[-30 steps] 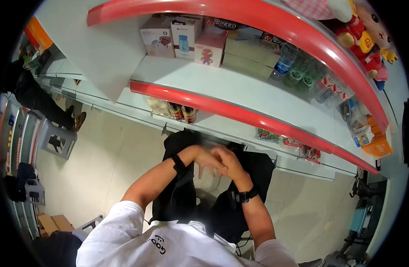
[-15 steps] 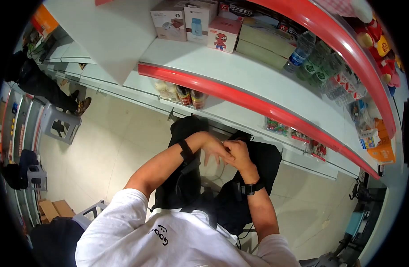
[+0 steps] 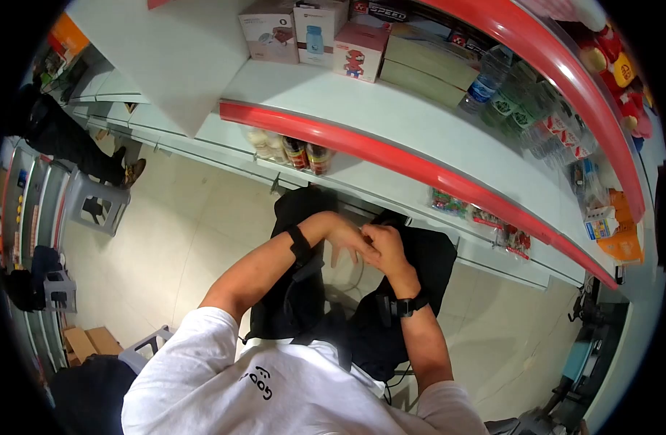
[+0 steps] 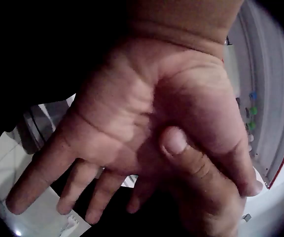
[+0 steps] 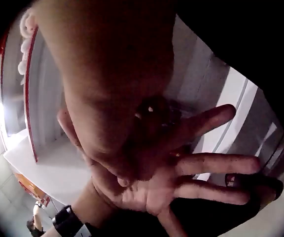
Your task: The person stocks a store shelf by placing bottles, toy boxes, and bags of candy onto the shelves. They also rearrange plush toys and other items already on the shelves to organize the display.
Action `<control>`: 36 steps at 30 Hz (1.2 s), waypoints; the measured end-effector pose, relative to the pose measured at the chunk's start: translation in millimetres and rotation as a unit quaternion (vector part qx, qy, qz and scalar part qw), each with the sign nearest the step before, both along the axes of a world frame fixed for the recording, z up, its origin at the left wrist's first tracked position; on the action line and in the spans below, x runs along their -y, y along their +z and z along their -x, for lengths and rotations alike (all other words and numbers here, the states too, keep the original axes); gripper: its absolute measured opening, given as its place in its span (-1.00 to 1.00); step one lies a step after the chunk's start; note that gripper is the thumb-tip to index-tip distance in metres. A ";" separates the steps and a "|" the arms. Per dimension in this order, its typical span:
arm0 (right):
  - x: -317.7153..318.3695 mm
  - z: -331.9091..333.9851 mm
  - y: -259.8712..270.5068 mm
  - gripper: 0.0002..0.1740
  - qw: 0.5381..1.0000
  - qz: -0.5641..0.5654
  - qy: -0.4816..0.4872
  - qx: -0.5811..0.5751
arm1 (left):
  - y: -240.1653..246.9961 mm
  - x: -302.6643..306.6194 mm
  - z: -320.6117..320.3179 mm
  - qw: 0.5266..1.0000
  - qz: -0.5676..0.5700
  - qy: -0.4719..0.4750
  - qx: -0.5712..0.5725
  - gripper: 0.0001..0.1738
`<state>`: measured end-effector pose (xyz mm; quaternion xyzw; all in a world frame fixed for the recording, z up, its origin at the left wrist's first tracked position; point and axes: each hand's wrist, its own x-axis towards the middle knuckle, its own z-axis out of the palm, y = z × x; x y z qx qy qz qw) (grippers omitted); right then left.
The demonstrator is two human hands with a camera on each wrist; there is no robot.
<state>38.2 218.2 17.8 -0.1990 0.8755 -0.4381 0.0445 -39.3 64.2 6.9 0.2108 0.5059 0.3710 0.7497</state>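
Both hands meet over a black bag (image 3: 423, 264) that sits just below them, close against the low shelves. The left hand (image 3: 342, 243) is open, its fingers straight and spread. The right hand (image 3: 384, 250) grips it, with the thumb (image 4: 177, 144) pressed into the left palm and the fingers wrapped round the back. Neither hand touches the bag. Above them, boxes (image 3: 315, 32) and bottles (image 3: 485, 83) stand on a red-edged shelf (image 3: 376, 119).
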 end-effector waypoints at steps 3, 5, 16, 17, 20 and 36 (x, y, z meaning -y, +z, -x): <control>6.7 3.2 10.8 -0.68 0.999 0.047 0.005 -0.018 | 4.5 -1.7 -0.2 0.999 -0.007 0.021 -0.048 -0.05; 15.6 5.2 12.6 -0.64 0.980 0.132 0.009 -0.148 | 0.7 -3.9 0.3 1.000 -0.010 -0.004 -0.026 -0.04; 1.9 0.9 -0.1 -0.59 0.999 -0.025 0.010 -0.036 | 13.7 -0.7 1.3 1.000 0.016 -0.006 -0.024 0.10; 2.5 1.4 0.3 -0.60 0.999 0.000 0.000 -0.054 | 17.9 -0.3 0.5 0.998 0.017 0.014 -0.052 0.10; 20.7 8.3 9.7 -0.68 0.970 0.147 -0.001 -0.194 | 7.8 1.5 -4.8 0.995 -0.034 0.018 -0.088 -0.01; 12.2 5.6 13.8 -0.62 0.985 0.125 0.042 -0.113 | 12.2 0.3 -1.5 0.997 -0.036 -0.003 -0.068 0.14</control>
